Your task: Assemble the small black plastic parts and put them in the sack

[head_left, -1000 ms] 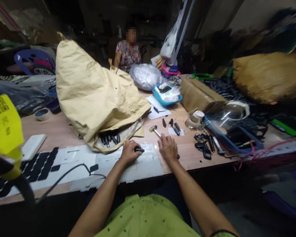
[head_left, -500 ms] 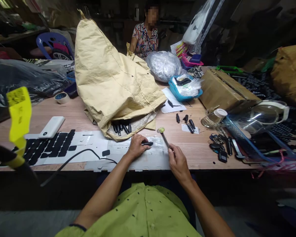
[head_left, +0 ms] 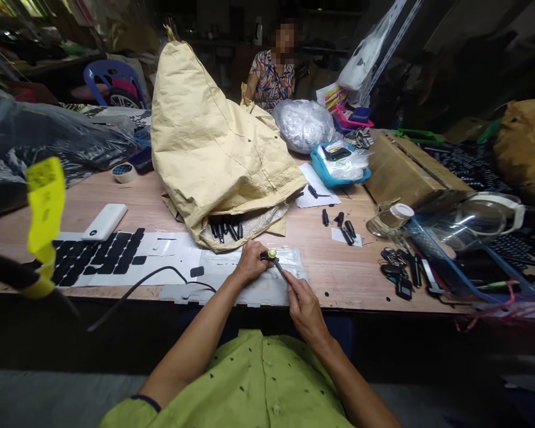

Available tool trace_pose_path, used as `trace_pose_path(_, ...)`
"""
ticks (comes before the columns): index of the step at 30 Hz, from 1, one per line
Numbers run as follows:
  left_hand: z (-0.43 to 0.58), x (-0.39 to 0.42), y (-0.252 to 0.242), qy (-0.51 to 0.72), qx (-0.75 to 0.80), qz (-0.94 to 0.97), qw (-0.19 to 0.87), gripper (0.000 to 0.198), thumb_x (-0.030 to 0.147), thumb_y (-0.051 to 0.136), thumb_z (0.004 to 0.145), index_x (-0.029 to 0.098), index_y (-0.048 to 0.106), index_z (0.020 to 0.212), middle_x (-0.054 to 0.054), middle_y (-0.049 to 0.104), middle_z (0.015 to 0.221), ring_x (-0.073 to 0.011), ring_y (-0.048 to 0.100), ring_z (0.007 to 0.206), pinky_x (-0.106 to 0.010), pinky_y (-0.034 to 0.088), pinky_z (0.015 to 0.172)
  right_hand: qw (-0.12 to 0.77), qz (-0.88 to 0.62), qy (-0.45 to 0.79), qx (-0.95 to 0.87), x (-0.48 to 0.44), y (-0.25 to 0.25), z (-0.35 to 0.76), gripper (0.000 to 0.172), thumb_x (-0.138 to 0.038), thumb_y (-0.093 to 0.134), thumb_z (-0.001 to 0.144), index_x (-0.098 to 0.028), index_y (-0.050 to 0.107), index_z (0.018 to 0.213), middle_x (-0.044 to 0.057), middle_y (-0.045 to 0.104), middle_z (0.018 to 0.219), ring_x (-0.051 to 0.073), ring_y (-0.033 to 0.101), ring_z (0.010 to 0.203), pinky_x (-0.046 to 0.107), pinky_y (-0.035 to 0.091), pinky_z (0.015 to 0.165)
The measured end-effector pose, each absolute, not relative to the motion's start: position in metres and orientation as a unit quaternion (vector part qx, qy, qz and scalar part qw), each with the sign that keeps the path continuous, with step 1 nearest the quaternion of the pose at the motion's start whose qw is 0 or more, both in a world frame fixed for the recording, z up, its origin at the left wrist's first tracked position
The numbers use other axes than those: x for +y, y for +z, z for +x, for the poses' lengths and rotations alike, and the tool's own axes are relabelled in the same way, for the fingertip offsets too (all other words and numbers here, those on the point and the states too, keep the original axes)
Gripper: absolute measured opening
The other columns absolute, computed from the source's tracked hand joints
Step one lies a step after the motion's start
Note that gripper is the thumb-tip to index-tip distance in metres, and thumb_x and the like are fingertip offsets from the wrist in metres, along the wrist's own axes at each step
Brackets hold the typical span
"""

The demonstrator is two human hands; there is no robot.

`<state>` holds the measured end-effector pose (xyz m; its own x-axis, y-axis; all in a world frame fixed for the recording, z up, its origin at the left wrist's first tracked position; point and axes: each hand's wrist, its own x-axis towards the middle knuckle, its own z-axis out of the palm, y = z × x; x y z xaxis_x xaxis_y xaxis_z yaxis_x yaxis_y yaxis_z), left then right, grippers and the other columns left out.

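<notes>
Your left hand [head_left: 249,261] was closed around a small black part [head_left: 264,257], pinning it flat on the clear plastic sheet [head_left: 289,261] near the front edge of the wooden table [head_left: 116,202]. The part's long axis ran roughly left to right, its free end poking out past your fingers toward the right. Your right hand [head_left: 304,306] was gripping the shaft of a small hammer [head_left: 277,264], which slanted up and away from that hand toward the upper left, so the yellowish head sat right at the exposed end of the part, touching it or just above; which of the two could not be told. The part lay forward and to the left of your right hand, and your left hand was the nearer one, already on it. More black parts [head_left: 225,230] lay in the mouth of the tan sack [head_left: 214,142] just beyond your left hand.
</notes>
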<state>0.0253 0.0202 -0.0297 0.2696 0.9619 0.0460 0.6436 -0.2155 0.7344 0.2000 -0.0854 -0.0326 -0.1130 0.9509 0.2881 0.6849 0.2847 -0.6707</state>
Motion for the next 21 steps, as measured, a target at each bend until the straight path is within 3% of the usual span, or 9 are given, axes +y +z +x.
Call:
trace_pose_path(10,0.027,0.02,-0.038,0.285,0.555,0.725,0.291,0.011,0.016,0.076,0.066,0.022,0.069,0.072,-0.002,0.064,0.079,-0.0233,0.051,0.091,-0.039,0.039,0.086,0.357,-0.579,0.186,-0.709,-0.089,-0.034,0.208,0.042,-0.025,0.037,0.097,-0.023,0.06,0.132,0.007,0.067,0.1,0.016,0.064,0.091,0.027,0.051,0.081)
trace_pose_path(14,0.028,0.019,-0.037,0.294,0.551,0.723,0.296,0.013,0.015,0.078,0.064,0.021,0.068,0.07,-0.002,0.064,0.078,-0.0233,0.051,0.091,-0.038,0.04,0.086,0.341,-0.611,0.125,-0.703,-0.067,-0.036,0.222,0.043,-0.025,0.036,0.097,-0.025,0.06,0.132,0.007,0.064,0.102,0.018,0.061,0.093,0.029,0.05,0.081)
trace_pose_path(18,0.028,0.017,-0.036,0.304,0.546,0.719,0.304,0.014,0.013,0.078,0.063,0.02,0.067,0.07,-0.001,0.063,0.078,-0.0229,0.051,0.091,-0.038,0.041,0.085,0.265,-0.693,0.009,-0.671,-0.02,-0.035,0.247,0.04,-0.023,0.041,0.094,-0.026,0.062,0.129,0.005,0.059,0.092,0.017,0.053,0.078,0.027,0.041,0.066)
trace_pose_path(21,0.027,0.019,-0.037,0.306,0.544,0.719,0.306,0.014,0.013,0.077,0.064,0.019,0.067,0.071,-0.002,0.063,0.078,-0.023,0.051,0.091,-0.038,0.042,0.085,0.2,-0.709,-0.06,-0.674,0.009,-0.04,0.26,0.037,-0.018,0.045,0.091,-0.022,0.067,0.12,0.006,0.055,0.085,0.018,0.048,0.078,0.027,0.033,0.065)
